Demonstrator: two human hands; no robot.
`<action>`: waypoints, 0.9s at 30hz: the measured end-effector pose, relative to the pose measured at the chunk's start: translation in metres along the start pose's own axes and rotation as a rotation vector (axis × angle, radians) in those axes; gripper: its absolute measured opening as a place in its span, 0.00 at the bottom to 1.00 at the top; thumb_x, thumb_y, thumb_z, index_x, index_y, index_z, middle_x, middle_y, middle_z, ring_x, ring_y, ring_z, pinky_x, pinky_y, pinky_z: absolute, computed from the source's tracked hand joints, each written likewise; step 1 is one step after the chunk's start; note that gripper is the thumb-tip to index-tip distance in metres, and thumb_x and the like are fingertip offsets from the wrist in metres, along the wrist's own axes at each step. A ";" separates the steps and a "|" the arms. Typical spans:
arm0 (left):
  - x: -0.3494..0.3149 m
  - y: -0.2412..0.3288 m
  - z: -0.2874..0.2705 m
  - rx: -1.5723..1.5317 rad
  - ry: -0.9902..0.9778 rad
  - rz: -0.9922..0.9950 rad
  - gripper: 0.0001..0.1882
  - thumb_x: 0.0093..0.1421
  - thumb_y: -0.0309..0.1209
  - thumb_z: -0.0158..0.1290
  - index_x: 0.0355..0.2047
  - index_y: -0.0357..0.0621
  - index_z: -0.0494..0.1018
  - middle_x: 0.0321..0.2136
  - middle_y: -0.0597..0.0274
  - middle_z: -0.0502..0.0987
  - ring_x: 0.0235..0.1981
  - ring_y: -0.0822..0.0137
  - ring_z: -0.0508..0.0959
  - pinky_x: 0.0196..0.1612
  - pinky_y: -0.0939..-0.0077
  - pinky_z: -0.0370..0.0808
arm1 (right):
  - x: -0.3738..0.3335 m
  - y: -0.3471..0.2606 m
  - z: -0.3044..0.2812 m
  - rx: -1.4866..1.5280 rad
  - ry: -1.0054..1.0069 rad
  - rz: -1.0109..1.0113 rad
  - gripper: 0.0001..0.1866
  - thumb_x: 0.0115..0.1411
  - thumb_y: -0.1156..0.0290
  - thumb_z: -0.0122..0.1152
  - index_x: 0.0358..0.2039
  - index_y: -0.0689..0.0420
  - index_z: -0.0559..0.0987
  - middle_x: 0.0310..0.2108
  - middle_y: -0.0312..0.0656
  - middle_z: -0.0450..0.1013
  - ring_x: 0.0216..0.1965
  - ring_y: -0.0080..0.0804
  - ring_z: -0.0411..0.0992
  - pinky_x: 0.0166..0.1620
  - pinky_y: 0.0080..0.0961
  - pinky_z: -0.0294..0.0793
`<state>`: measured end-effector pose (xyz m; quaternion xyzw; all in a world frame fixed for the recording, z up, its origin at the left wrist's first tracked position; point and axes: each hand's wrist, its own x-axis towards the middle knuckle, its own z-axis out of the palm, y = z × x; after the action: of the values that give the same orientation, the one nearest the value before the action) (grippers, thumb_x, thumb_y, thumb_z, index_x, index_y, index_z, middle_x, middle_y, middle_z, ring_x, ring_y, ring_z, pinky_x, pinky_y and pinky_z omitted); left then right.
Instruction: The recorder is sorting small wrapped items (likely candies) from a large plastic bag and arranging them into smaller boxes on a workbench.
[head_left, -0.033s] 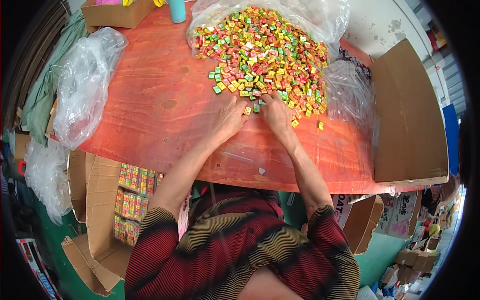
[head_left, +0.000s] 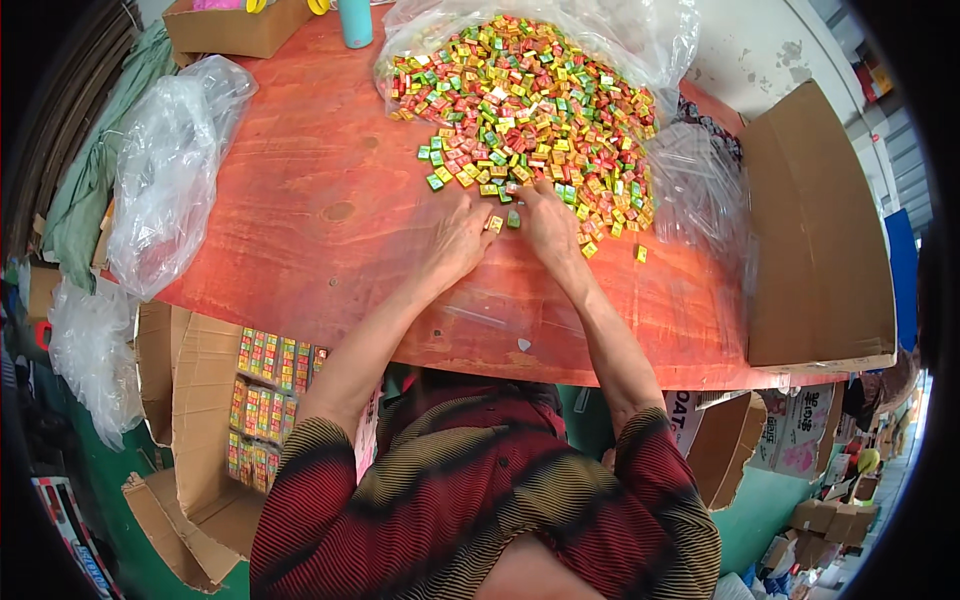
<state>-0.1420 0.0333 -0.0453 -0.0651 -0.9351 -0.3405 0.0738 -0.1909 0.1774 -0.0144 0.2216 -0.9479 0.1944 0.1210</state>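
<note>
worktop (head_left: 290, 170): red, wood-grained, bearing nearly all items below.

carton, brown (head_left: 820, 230): standing at the right edge.

open carton (head_left: 203, 400): below the near edge, toward the left corner; holds rows of multicoloured packs (head_left: 263, 408).

pile of small blocks (head_left: 560, 120): red, yellow, green and orange; heaped from the far edge to mid-worktop, right of centre; clear plastic sheeting (head_left: 665, 40) behind it.

clear plastic bag (head_left: 170, 175): crumpled, along the left edge.

right hand (head_left: 552, 230): mid-worktop; fingers extended to the pile's near margin, forefinger beside a reddish block; whether anything is gripped, cannot tell.

left hand (head_left: 460, 240): left of the right hand, well apart from the near edge; fingers half curled, tips at a yellow block (head_left: 495, 224); whether pinched or merely touched, cannot tell.

green block (head_left: 513, 218): loose, between the hands.

step in hand, by judgement: drawing single blocks out of the pile. the next move seems to call for a light fingertip pinch, leaving neighbouring blocks undisturbed.
</note>
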 end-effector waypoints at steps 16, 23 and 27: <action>-0.019 -0.036 -0.034 0.014 0.208 -0.155 0.16 0.48 0.25 0.51 0.40 0.43 0.67 0.31 0.53 0.66 0.34 0.52 0.69 0.36 0.62 0.67 | 0.032 -0.035 0.035 0.169 -0.101 -0.307 0.07 0.46 0.75 0.48 0.25 0.59 0.75 0.29 0.46 0.70 0.32 0.43 0.69 0.34 0.34 0.70; -0.012 -0.027 -0.028 -0.023 0.243 -0.121 0.17 0.49 0.28 0.50 0.41 0.42 0.66 0.33 0.52 0.66 0.36 0.52 0.69 0.37 0.62 0.67 | -0.001 0.012 0.001 0.264 -0.067 -0.044 0.09 0.50 0.74 0.51 0.32 0.58 0.75 0.31 0.48 0.70 0.33 0.45 0.69 0.37 0.34 0.68; -0.015 -0.015 -0.016 -0.078 0.194 -0.058 0.19 0.48 0.30 0.52 0.42 0.40 0.65 0.34 0.51 0.66 0.38 0.52 0.68 0.39 0.63 0.66 | -0.001 0.007 0.009 0.311 -0.017 -0.073 0.08 0.50 0.74 0.52 0.32 0.59 0.75 0.30 0.48 0.69 0.32 0.45 0.69 0.35 0.35 0.68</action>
<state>-0.1285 0.0104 -0.0451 -0.0075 -0.9111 -0.3832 0.1518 -0.1948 0.1799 -0.0246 0.2737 -0.8986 0.3323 0.0845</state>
